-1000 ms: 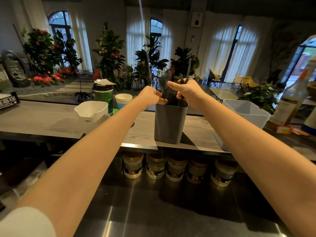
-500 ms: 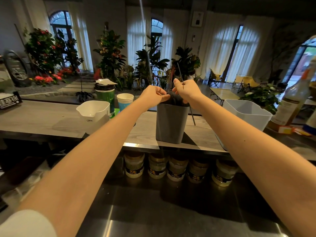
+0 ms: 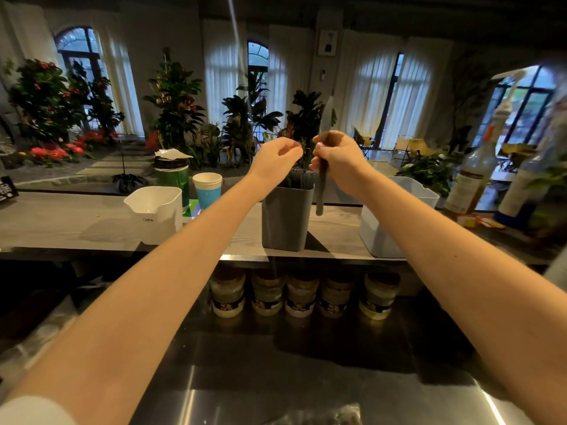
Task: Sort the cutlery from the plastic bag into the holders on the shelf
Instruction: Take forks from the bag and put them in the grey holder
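Beside the curled left fingers, a knife is pinched by the right fingers outside the grey holder; placing it seems needed next.

**Around the counter**

A green can with a dark lid stands just beside a blue-and-white paper cup. Five jars line the back of a steel counter. Two bottles stand on the right, blurred. Behind are potted plants and curtained windows.
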### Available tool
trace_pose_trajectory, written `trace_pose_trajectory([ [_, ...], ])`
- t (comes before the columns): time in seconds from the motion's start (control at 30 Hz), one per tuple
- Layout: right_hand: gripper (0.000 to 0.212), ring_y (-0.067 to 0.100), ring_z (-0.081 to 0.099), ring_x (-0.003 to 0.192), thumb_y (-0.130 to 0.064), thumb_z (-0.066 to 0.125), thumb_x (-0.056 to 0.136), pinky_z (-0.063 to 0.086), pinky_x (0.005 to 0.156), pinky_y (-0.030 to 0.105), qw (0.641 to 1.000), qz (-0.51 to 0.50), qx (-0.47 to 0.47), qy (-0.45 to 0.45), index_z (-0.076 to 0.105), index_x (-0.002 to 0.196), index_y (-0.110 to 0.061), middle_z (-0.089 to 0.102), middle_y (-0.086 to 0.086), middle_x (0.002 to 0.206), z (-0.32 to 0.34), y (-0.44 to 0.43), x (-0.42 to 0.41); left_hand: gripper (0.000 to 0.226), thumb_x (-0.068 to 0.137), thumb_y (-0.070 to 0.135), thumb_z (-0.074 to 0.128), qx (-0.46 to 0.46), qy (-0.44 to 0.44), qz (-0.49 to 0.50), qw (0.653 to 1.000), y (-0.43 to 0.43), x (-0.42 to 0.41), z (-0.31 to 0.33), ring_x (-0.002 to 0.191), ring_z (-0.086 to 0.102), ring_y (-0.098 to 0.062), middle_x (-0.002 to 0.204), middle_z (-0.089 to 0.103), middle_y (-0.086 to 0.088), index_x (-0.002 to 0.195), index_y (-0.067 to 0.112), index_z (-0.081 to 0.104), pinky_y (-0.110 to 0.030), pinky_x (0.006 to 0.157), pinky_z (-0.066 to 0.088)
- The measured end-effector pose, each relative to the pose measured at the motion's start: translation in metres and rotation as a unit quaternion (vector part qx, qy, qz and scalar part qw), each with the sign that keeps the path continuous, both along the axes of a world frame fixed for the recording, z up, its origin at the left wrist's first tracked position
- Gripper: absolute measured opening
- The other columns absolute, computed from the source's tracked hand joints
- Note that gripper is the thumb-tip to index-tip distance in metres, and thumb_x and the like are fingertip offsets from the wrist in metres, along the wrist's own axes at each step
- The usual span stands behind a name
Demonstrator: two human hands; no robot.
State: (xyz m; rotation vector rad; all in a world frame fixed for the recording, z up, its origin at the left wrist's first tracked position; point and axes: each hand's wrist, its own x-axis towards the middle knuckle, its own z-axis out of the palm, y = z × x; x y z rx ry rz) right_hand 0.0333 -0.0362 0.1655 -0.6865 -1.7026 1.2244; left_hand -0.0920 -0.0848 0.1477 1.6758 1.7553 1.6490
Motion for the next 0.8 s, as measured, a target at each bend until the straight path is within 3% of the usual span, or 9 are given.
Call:
trace_pose_trajectory([
  [0.07, 0.018, 0.015, 0.053, 0.063, 0.003, 0.042, 0.097, 0.050, 0.062, 0.027, 0.999, 0.005, 0.033, -0.024, 0.053, 0.091, -0.010, 0.054, 0.007, 0.077, -0.004, -0.010, 0.013, 0.018, 0.097, 0.023, 0.050, 0.007, -0.037, -0.049, 0.998, -0.006, 0.020, 0.007, 0.069, 0.049, -0.003, 0.083, 0.057, 0.006, 0.105, 0.012, 0.061, -0.013, 0.059, 0.039],
  [0.13, 0.013, 0.016, 0.055, 0.064, 0.000, 0.046, 0.096, 0.049, 0.061, 0.027, 0.998, 0.018, 0.056, -0.033, 0.055, 0.096, -0.008, 0.058, 0.007, 0.076, -0.010, -0.019, 0.026, 0.016, 0.096, 0.024, 0.053, 0.021, -0.027, -0.078, 0.996, -0.009, 0.037, 0.010, 0.070, 0.053, -0.003, 0.082, 0.059, 0.005, 0.102, 0.013, 0.061, -0.012, 0.059, 0.043],
  [0.23, 0.008, 0.016, 0.058, 0.068, -0.004, 0.052, 0.095, 0.050, 0.066, 0.029, 0.998, -0.001, 0.056, -0.042, 0.056, 0.099, -0.009, 0.062, 0.005, 0.079, -0.021, -0.028, 0.045, 0.016, 0.095, 0.021, 0.054, 0.037, 0.002, -0.067, 0.997, -0.007, 0.055, 0.007, 0.066, 0.052, -0.010, 0.072, 0.058, 0.000, 0.091, 0.010, 0.065, -0.022, 0.059, 0.045],
  [0.3, 0.007, 0.016, 0.059, 0.072, -0.007, 0.053, 0.094, 0.050, 0.069, 0.027, 0.996, -0.034, 0.056, -0.060, 0.057, 0.100, -0.007, 0.064, 0.009, 0.087, -0.024, -0.028, 0.060, 0.015, 0.095, 0.018, 0.054, 0.034, -0.007, -0.060, 0.998, -0.003, 0.067, 0.005, 0.062, 0.051, -0.008, 0.068, 0.056, 0.000, 0.087, 0.011, 0.065, -0.020, 0.055, 0.046],
  [0.47, 0.027, 0.015, 0.055, 0.082, -0.015, 0.055, 0.095, 0.044, 0.070, 0.022, 0.975, -0.089, 0.078, -0.188, 0.058, 0.116, 0.001, 0.059, 0.010, 0.096, -0.022, -0.015, 0.102, 0.012, 0.095, 0.013, 0.054, 0.054, -0.084, -0.067, 0.993, 0.010, 0.094, 0.009, 0.062, 0.058, -0.007, 0.074, 0.059, 0.000, 0.092, 0.007, 0.063, -0.018, 0.059, 0.054],
  [0.57, 0.021, 0.011, 0.054, 0.070, -0.012, 0.054, 0.094, 0.046, 0.064, 0.020, 0.974, -0.105, 0.081, -0.186, 0.060, 0.111, 0.001, 0.060, 0.008, 0.089, -0.018, 0.000, 0.125, 0.012, 0.095, 0.011, 0.053, 0.066, -0.091, -0.064, 0.992, 0.020, 0.113, 0.019, 0.062, 0.060, -0.008, 0.073, 0.059, -0.002, 0.090, 0.005, 0.061, -0.022, 0.063, 0.056],
  [0.7, 0.018, 0.019, 0.058, 0.083, -0.010, 0.050, 0.096, 0.053, 0.080, 0.035, 0.971, -0.145, 0.109, -0.156, 0.059, 0.110, -0.004, 0.062, 0.005, 0.088, -0.008, 0.030, 0.143, 0.005, 0.095, 0.006, 0.051, 0.099, -0.091, -0.045, 0.990, 0.040, 0.136, 0.033, 0.061, 0.062, -0.012, 0.077, 0.059, -0.004, 0.093, 0.007, 0.056, -0.024, 0.063, 0.057],
  [0.8, 0.023, 0.018, 0.057, 0.085, -0.010, 0.046, 0.097, 0.050, 0.074, 0.029, 0.973, -0.134, 0.105, -0.154, 0.057, 0.116, -0.005, 0.060, 0.001, 0.088, -0.006, 0.054, 0.153, 0.005, 0.096, 0.007, 0.050, 0.105, -0.065, -0.012, 0.992, 0.064, 0.149, 0.036, 0.061, 0.062, -0.012, 0.078, 0.059, -0.003, 0.092, 0.007, 0.053, -0.028, 0.067, 0.058],
])
